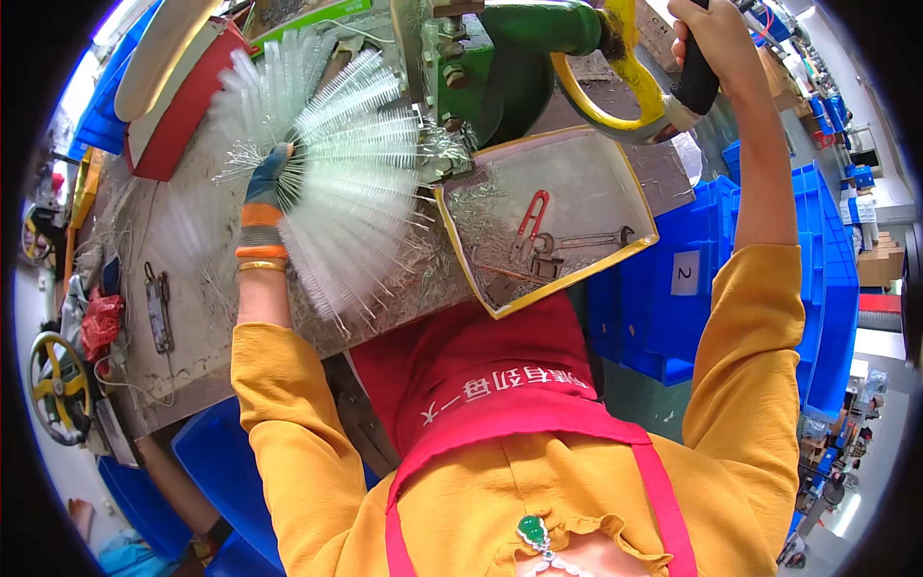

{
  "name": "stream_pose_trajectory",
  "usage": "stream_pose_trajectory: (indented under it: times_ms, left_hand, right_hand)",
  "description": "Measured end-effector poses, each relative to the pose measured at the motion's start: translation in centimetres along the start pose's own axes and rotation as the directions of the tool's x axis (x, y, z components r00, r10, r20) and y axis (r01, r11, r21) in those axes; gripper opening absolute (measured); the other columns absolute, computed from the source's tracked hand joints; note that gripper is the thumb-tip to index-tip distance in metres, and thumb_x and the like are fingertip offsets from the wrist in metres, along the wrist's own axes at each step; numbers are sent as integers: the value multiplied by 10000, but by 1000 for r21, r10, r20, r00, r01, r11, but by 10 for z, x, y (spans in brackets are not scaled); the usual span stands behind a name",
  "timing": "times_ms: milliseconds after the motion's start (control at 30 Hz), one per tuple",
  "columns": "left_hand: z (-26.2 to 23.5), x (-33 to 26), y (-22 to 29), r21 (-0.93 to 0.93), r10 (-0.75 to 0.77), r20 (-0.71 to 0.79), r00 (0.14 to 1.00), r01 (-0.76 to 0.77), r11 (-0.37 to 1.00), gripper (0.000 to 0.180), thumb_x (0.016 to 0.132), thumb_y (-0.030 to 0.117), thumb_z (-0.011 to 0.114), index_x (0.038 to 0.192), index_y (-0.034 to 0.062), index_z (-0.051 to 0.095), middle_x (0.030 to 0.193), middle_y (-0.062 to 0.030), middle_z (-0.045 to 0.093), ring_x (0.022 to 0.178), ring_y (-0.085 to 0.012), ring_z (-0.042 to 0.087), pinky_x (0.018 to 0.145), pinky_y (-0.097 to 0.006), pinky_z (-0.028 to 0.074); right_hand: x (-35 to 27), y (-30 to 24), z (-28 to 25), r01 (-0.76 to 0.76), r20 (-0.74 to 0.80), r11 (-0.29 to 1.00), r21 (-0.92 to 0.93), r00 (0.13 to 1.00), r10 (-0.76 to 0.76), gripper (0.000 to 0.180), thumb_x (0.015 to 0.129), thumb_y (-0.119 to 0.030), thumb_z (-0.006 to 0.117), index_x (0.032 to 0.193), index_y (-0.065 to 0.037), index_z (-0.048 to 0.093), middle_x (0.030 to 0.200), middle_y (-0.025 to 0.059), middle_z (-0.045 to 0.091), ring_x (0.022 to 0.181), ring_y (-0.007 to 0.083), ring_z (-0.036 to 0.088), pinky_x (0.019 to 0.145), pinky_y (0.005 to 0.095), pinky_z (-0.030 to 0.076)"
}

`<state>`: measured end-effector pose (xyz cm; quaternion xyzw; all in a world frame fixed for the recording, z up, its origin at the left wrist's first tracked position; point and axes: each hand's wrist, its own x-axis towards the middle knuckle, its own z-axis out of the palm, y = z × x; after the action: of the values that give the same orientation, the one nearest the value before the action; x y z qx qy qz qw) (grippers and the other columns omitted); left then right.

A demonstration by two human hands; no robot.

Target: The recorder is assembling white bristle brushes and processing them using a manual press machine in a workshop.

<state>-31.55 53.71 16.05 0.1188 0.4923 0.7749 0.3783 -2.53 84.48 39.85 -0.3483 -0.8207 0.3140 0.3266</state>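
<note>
My left hand (266, 188), in a grey and orange knit glove, is closed round the wire stems of a fanned bunch of bottle brushes (361, 159) with clear-white bristles. The bunch spreads over the worktop, and its right side reaches the metal jaw area of a green hand press (495, 72). Up at the right, my bare right hand (716, 43) is wrapped round the black grip (695, 85) of the press's yellow handwheel (567, 87). Bristles hide some wire ends near the press.
Below the press sits a shallow yellow-edged tray (577, 278) with red-handled pliers (532, 216), a wrench (596, 238) and wire scraps. Blue bins (644, 308) stand at the right. A red box (183, 106) and a small metal tool (158, 308) lie on the left.
</note>
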Motion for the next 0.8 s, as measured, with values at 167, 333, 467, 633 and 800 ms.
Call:
stream_pose_trajectory:
  times_ms: [167, 333, 467, 633, 800]
  left_hand:
    - [-16, 17, -1, 103, -93, 26, 995, 90, 991, 244, 763, 193, 566, 950, 37, 561, 862, -9, 570, 727, -92, 542, 676, -217, 441]
    - [-13, 21, 2, 80, -106, 22, 994, 104, 991, 244, 761, 179, 567, 950, 26, 561, 860, -28, 577, 720, -105, 550, 672, -223, 452]
    - [-11, 22, 6, 19, -111, 34, 993, 111, 994, 242, 761, 154, 563, 965, 21, 554, 871, -41, 580, 742, -116, 560, 694, -210, 453]
    - [5, 6, 3, -44, -19, -94, 995, 15, 999, 255, 735, 154, 589, 955, 27, 564, 852, -40, 590, 690, -124, 569, 649, -232, 474]
    - [18, 2, 8, -15, -82, -181, 980, 80, 997, 285, 716, 142, 603, 975, 31, 564, 862, -46, 590, 679, -132, 571, 637, -238, 482]
  right_hand:
    - [-13, 2, 4, 8, -99, 1000, 17, 995, -6, 182, 695, -110, 474, 562, 15, 477, 451, 49, 457, 358, 139, 462, 355, 252, 380]
    - [-63, 82, 51, 295, -385, 913, 280, 906, -175, 196, 703, -64, 508, 860, -1, 410, 514, 47, 503, 459, 127, 524, 488, 237, 434]
    - [-66, 90, 56, 314, -400, 887, 339, 901, -167, 177, 706, -59, 504, 829, -7, 389, 509, 59, 515, 463, 125, 526, 484, 234, 431]
    - [-41, 67, 26, 204, -185, 960, 193, 968, -168, 149, 694, -114, 515, 739, 9, 442, 503, 60, 516, 446, 121, 516, 473, 236, 426]
    - [-12, 39, 0, 116, -39, 985, 131, 993, -111, 135, 722, -129, 505, 668, -6, 487, 520, 40, 492, 441, 120, 496, 444, 239, 409]
